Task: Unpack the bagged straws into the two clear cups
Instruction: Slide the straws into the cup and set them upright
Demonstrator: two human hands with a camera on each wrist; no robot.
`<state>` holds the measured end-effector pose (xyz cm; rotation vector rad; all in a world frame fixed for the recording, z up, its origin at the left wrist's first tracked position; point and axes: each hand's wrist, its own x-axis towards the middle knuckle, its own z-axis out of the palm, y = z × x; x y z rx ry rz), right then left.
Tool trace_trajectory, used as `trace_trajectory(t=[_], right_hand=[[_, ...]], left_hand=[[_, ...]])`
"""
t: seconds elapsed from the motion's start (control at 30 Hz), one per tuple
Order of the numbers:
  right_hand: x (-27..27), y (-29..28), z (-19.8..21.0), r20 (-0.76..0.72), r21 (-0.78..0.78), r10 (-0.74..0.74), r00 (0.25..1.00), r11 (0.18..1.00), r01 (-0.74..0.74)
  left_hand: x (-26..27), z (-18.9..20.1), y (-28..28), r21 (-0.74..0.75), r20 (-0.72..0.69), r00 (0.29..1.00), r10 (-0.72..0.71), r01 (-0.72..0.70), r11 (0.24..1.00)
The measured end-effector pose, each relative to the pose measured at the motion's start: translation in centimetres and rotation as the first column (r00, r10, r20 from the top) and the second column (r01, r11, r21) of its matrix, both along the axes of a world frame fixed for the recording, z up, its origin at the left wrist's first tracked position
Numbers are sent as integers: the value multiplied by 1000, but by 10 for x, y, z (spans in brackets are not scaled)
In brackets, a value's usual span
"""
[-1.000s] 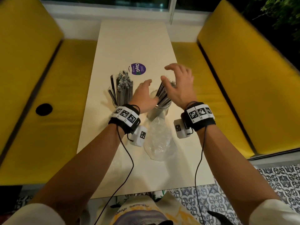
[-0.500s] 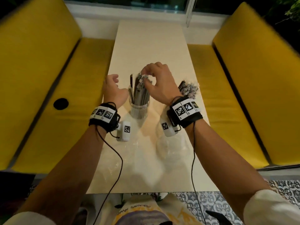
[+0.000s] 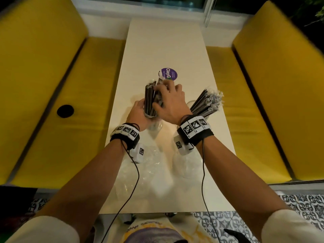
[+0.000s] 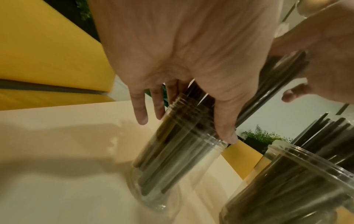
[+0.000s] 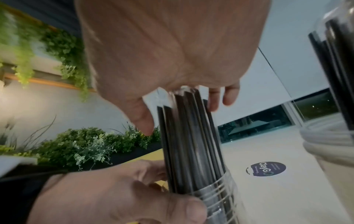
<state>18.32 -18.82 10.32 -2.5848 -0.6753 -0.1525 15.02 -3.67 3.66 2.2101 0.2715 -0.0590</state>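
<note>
Two clear cups stand on the cream table (image 3: 166, 41), both filled with black wrapped straws. My left hand (image 3: 142, 109) grips the left cup (image 3: 151, 118) near its rim; in the left wrist view its fingers (image 4: 140, 112) and thumb lie on either side of that cup (image 4: 172, 159). My right hand (image 3: 161, 97) curls over the tops of the straws (image 3: 149, 99) in this cup, thumb and fingers either side of the bundle (image 5: 187, 144). The right cup (image 3: 190, 104) holds straws (image 3: 206, 102) that lean right, untouched.
Empty clear plastic bags (image 3: 149, 165) lie crumpled on the table under my wrists. A purple round sticker (image 3: 169, 74) is just beyond the left cup. Yellow benches (image 3: 43, 102) flank the table on both sides.
Both hands left the right cup and moved to the left cup. My left hand now grips that cup, and my right hand has closed over its straws.
</note>
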Motion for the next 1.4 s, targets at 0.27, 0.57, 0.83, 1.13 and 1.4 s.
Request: trace_trajectory(t=[0.27,0.57,0.83,1.13,1.4], right_hand=[[11,9,-3,-21,40,69,997,997,-69],[0,2,3,88,-13,-152,984,988,154],[25,23,3,-10,205,26,1000,978,-23],[15,18,3,-18,229,-186,982,956,185],[39,28,13,9,155,145,989,977,-145]], left_hand=[[2,9,-1,77,-67,997,-45,50,996],[6,3,1,86,-77,996,-47,53,995],[10,-2,1,56,-77,997,-2,6,998],[11,-8,3,73,-92,995,-25,32,997],[13,-7,4,64,-105,995,-5,12,998]])
